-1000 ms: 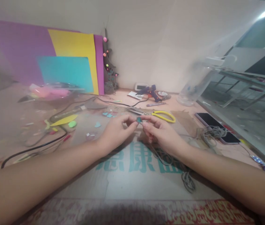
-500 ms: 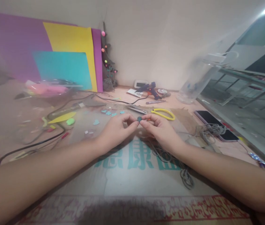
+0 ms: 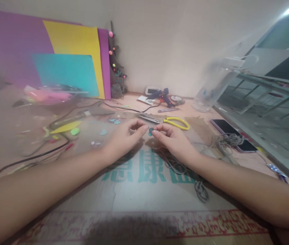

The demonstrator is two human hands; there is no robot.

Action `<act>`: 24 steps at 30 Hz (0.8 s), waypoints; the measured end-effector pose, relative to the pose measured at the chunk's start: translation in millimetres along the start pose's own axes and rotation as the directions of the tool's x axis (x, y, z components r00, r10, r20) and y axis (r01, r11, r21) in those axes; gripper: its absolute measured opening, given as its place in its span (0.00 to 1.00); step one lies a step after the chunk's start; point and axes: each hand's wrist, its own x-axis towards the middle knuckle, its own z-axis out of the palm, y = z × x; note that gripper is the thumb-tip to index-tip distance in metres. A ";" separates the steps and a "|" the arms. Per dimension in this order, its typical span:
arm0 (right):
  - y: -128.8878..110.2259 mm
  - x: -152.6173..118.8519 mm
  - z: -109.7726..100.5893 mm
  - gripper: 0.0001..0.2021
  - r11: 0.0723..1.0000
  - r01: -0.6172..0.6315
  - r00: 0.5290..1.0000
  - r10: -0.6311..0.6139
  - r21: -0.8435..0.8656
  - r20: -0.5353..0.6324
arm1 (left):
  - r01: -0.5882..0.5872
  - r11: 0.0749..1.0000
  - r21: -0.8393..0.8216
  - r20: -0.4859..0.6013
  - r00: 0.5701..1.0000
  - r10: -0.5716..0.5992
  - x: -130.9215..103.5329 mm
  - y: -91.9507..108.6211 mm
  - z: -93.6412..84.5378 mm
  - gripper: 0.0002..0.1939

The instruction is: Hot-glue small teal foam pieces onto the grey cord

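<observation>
A small teal piece (image 3: 150, 133) with a darker upper part sits in the pinch of my right hand (image 3: 172, 137), between thumb and forefinger. Just to its left, my left hand (image 3: 131, 134) has thumb and forefinger pinched together, with a narrow gap to the teal piece. Whether anything tiny is between those left fingertips is hidden. Behind the hands lie scissors (image 3: 176, 123) with yellow handles, blades pointing left. Several light blue cutouts (image 3: 115, 121) are beyond my left hand, and another blue cutout (image 3: 103, 132) lies nearer to it.
A hot glue gun (image 3: 161, 96) with a cord rests by the wall. To the right are a phone (image 3: 232, 134), a grey cord bundle (image 3: 229, 143) and a clear plastic jug (image 3: 210, 86). Coloured sheets (image 3: 67, 73) lean at the back left. Printed cardboard (image 3: 144, 197) covers the tabletop.
My left fingertips have drawn slightly left, off the teal piece, which stays in my right hand. More of the piece's lower, lighter part shows. The view has shifted slightly.
</observation>
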 end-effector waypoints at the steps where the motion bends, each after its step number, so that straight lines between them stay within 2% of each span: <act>1: -0.3 0.0 0.1 0.19 1.000 -0.001 1.000 0.001 -0.014 0.001 | -0.001 1.000 0.003 -0.003 1.000 0.001 0.4 0.0 -0.2 0.11; 12: -1.8 -0.8 2.4 0.17 0.999 0.005 0.999 -0.004 -0.031 0.031 | 0.006 0.999 0.054 0.022 1.000 -0.007 -0.2 5.5 -1.6 0.11; 24: -3.8 -2.1 0.8 0.17 0.999 0.047 0.998 -0.046 -0.022 0.034 | 0.042 0.999 -0.026 0.048 0.998 -0.040 2.7 2.7 -0.2 0.13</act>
